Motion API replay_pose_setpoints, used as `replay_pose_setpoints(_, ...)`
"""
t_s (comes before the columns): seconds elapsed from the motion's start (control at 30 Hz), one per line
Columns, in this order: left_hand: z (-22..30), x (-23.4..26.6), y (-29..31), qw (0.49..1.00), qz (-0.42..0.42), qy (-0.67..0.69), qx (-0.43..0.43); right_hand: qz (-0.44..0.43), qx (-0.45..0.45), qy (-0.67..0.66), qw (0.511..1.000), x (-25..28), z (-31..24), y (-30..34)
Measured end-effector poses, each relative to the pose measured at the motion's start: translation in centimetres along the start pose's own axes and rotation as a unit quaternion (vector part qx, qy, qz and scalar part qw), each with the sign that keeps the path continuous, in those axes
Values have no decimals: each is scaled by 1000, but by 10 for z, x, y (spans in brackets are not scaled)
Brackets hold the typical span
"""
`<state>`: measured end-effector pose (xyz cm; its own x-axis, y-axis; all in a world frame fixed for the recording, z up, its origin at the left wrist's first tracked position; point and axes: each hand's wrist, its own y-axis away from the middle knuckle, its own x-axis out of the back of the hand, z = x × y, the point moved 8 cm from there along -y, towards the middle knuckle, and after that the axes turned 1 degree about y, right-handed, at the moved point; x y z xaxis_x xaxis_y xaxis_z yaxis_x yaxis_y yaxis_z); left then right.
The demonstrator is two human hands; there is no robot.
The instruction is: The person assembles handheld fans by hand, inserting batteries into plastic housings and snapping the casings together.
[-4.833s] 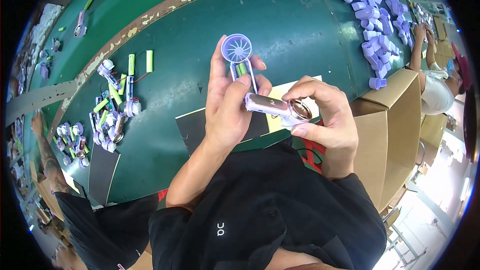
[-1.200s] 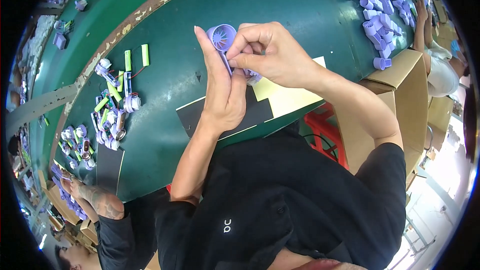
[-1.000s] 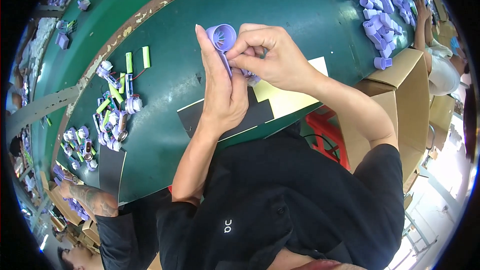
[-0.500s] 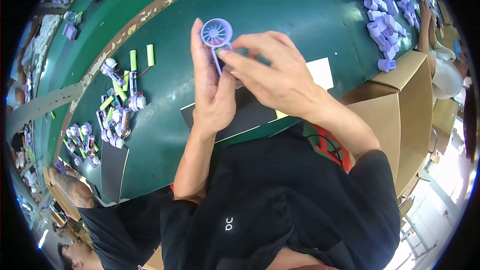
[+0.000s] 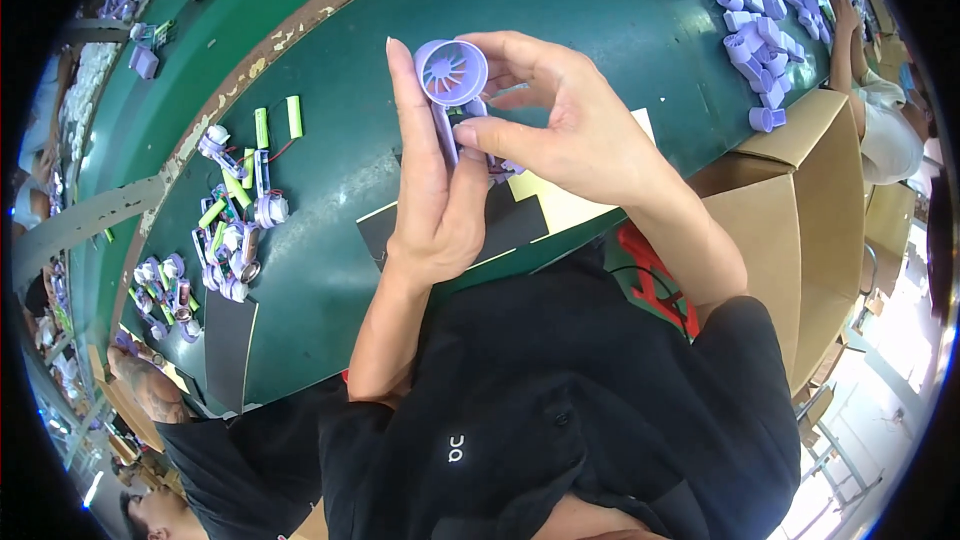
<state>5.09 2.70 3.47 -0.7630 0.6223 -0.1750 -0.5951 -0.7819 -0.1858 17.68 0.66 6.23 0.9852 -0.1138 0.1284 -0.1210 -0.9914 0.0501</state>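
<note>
Upright in my left hand (image 5: pixel 437 210) is a purple handheld fan housing (image 5: pixel 453 73), with a round vaned head and a narrow handle. My left fingers lie along its left side and the thumb closes on the handle. My right hand (image 5: pixel 590 130) grips it from the right, fingers behind the round head and thumb pressed on the open handle. Something dark sits inside the handle, mostly hidden by that thumb. Below the hands, a partly hidden purple piece with wires (image 5: pixel 507 170) rests near a black sheet (image 5: pixel 515 228) and a yellow sheet (image 5: pixel 565 205).
On the left of the green table (image 5: pixel 330 170) lie fan assemblies (image 5: pixel 235 250) with green battery cells (image 5: pixel 294 117). Many purple housings (image 5: pixel 750 30) are piled at far right. A cardboard box (image 5: pixel 800 190) stands to my right. A co-worker's arm (image 5: pixel 150 385) reaches in at lower left.
The fan housing and both hands have shifted slightly right. My right fingers have gone from the handle's top to behind the round head, and the thumb now presses on the handle.
</note>
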Motion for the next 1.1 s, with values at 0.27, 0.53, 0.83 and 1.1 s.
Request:
replay_pose_setpoints(0.27,2,-3,-3,973,2,-219,-76,5,-41,-107,993,-12,19,-17)
replay_pose_setpoints(0.53,-4,-2,-5,964,14,-259,-55,-39,-124,-147,980,-18,37,-18)
replay_pose_setpoints(0.83,-7,16,-5,981,70,151,97,-19,-15,-122,992,26,32,-3)
replay_pose_setpoints(1.1,23,4,-10,982,59,175,29,-110,-272,-152,944,-14,84,33)
